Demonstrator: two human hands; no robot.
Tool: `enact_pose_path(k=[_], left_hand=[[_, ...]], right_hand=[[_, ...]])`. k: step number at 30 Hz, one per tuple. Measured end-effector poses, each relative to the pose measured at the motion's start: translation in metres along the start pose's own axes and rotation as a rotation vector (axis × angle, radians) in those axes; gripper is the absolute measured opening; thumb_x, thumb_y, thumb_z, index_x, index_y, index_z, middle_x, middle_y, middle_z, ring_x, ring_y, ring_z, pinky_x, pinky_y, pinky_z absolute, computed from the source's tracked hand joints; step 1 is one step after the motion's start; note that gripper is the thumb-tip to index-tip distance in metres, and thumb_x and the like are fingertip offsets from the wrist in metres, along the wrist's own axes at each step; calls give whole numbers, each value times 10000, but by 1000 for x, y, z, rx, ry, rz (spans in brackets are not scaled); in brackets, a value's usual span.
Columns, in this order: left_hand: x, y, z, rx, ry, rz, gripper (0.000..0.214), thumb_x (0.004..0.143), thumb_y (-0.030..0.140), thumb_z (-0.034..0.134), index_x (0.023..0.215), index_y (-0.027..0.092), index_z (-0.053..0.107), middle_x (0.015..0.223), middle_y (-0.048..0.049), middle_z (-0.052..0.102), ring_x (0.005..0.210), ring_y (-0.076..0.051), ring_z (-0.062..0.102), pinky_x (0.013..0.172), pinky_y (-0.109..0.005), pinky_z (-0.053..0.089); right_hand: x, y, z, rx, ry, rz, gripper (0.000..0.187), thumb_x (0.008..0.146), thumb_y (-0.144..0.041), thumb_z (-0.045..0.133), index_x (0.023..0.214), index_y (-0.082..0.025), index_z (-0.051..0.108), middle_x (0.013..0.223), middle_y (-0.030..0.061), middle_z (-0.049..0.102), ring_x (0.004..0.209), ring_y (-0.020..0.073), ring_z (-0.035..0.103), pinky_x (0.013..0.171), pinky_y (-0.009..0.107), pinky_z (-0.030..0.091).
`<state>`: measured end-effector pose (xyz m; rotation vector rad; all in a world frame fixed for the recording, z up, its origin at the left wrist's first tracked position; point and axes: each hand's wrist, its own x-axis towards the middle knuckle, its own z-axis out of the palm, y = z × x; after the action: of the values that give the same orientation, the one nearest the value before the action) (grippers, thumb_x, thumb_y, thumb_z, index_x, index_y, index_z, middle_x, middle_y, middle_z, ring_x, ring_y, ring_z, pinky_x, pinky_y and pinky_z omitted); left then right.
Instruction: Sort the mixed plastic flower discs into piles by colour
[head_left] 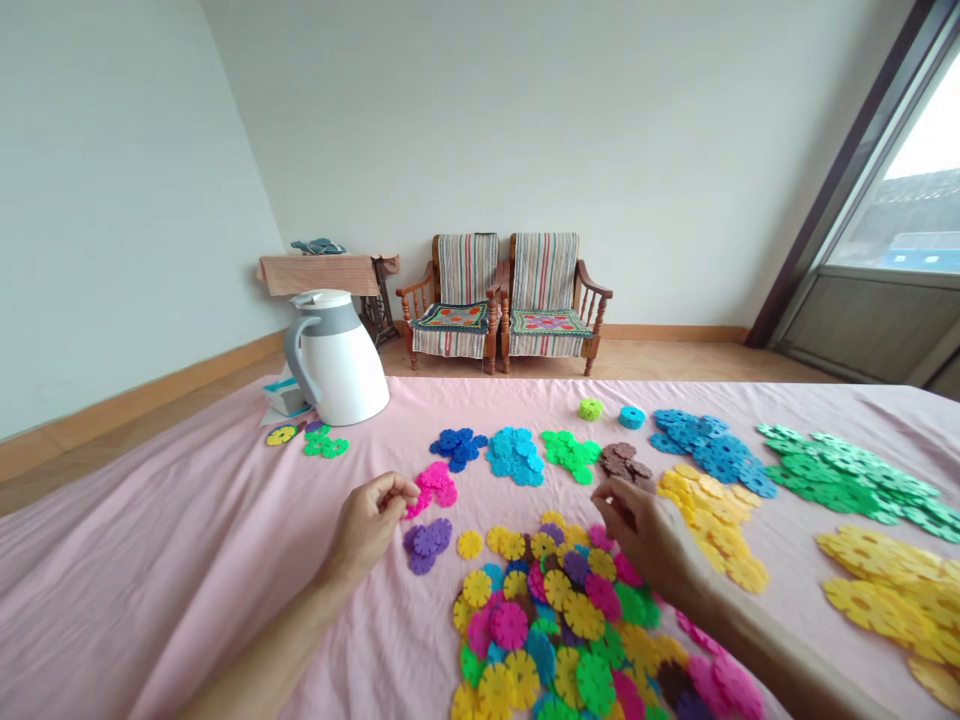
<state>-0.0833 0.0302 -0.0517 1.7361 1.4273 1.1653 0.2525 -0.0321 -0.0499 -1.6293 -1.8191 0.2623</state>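
Observation:
A mixed heap of coloured plastic snowflake discs [570, 620] lies on the pink tablecloth [187, 560] in front of me. My left hand [371, 520] pinches a pink disc at the edge of a small pink pile [439, 485], just above a purple pile [427, 542]. My right hand [645, 535] hovers over the far right edge of the mixed heap with its fingers curled; whether it holds anything is hidden. A brown pile [624, 462] sits just beyond it.
Sorted piles lie further back: dark blue [457, 447], cyan [516, 457], green [570, 452], a blue heap [709, 450], yellow heaps [712, 520] and a large green heap [847, 478]. A white jug [337, 357] stands at back left. Two wooden chairs [502, 300] stand by the wall.

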Motion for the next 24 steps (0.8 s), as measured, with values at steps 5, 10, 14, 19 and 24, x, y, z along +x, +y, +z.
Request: enact_pose_path(k=[5,10,14,19,24], left_hand=[[-9,13,3,200,82,214,184,757,148,428,751,166,611,709,-17,654,678,-156,618,645,-254,483],[-28,34,14,369,-51,562,228,832,93,404,807,172,617,777,-33,637,769,-154,603,702,-264,476],[-40,47,26,528,-167,689,228,835,85,455,924,191,636,854,-37,661,846,-178,589,793,-322,471],[-42,51,32,674,-233,662,224,840,136,520,1022,207,630,948,-47,655,919,-206,564,836,-368,460],[-39,48,30,684,-299,640,193,868,164,509,1013,226,620,957,-32,636,939,-193,548,858,-355,442]], right_hand=[[-33,24,-18,-116,44,-6,300,896,-411,370,833,-204,579,490,-34,535,427,120,476,461,224,325],[-46,34,-25,-86,78,51,327,889,-450,378,852,-207,594,539,-19,586,441,128,500,466,230,353],[-49,34,-20,-52,10,59,316,900,-436,368,855,-211,584,519,-27,575,459,137,525,484,234,362],[-50,30,-18,-61,-63,55,271,901,-375,365,847,-214,577,537,-27,569,498,142,538,504,237,342],[-47,33,-28,-76,-56,64,249,891,-330,379,755,-207,548,489,-48,510,452,114,463,479,228,268]])
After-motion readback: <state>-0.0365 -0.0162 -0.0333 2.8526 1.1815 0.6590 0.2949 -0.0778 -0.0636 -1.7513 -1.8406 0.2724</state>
